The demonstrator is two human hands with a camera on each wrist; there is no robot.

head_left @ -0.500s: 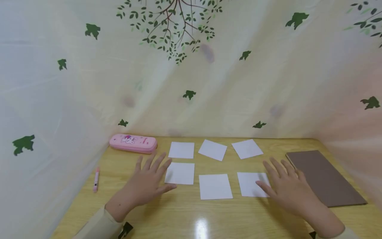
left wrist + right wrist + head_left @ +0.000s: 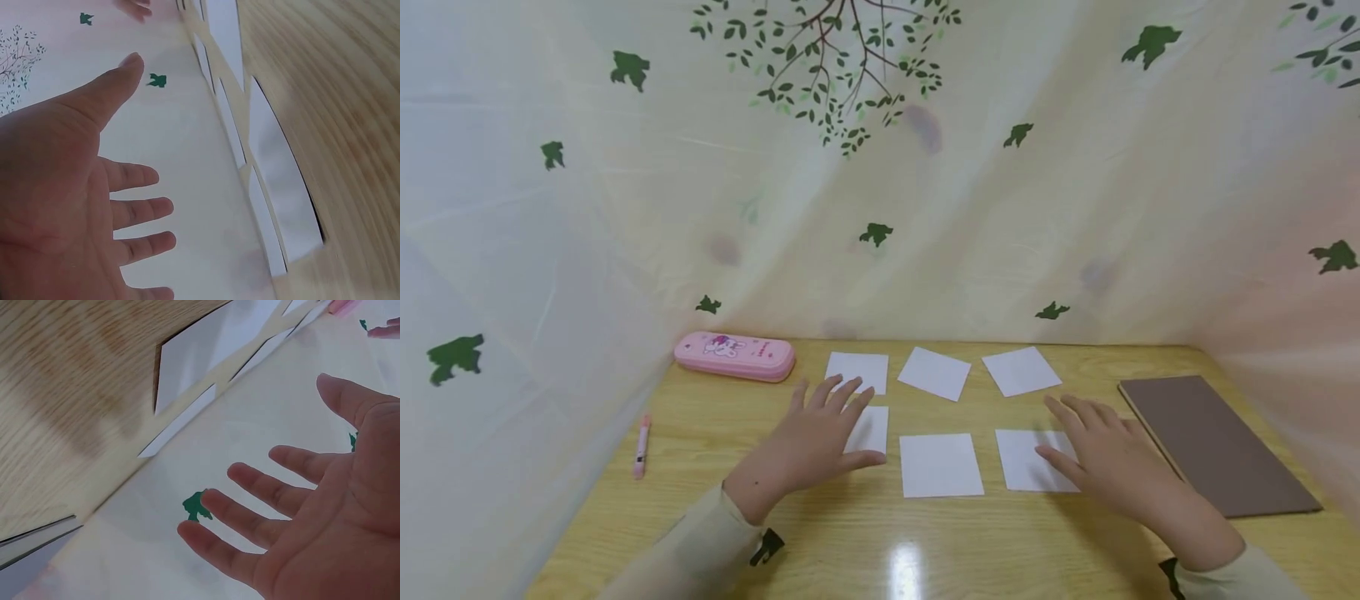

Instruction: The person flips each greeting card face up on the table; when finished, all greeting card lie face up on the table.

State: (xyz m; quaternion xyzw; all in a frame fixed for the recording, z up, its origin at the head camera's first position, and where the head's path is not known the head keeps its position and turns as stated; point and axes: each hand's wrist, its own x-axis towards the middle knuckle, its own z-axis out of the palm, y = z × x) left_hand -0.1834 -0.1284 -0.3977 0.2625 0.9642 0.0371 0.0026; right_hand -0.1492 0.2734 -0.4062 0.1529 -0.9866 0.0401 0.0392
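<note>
Several white square cards lie in two rows on the wooden table. My left hand (image 2: 812, 442), fingers spread and holding nothing, is above the front left card (image 2: 872, 431) and hides much of it. In the left wrist view a gap shows between that hand's fingers and the cards. My right hand (image 2: 1116, 467) hovers with fingers extended beside the front right card (image 2: 1030, 461), covering its right edge. Between the hands lies the front middle card (image 2: 942, 467). The back row holds a left card (image 2: 863, 367), a tilted middle card (image 2: 934, 374) and a right card (image 2: 1022, 372).
A pink pencil case (image 2: 734, 357) sits at the back left of the table (image 2: 820, 550), with a pink pen (image 2: 642, 447) in front of it. A dark brown flat board or book (image 2: 1217, 446) lies at the right. A patterned curtain (image 2: 955, 250) hangs behind.
My left hand has moved right, over the front left card. My right hand has shifted slightly left. The cards stay where they were.
</note>
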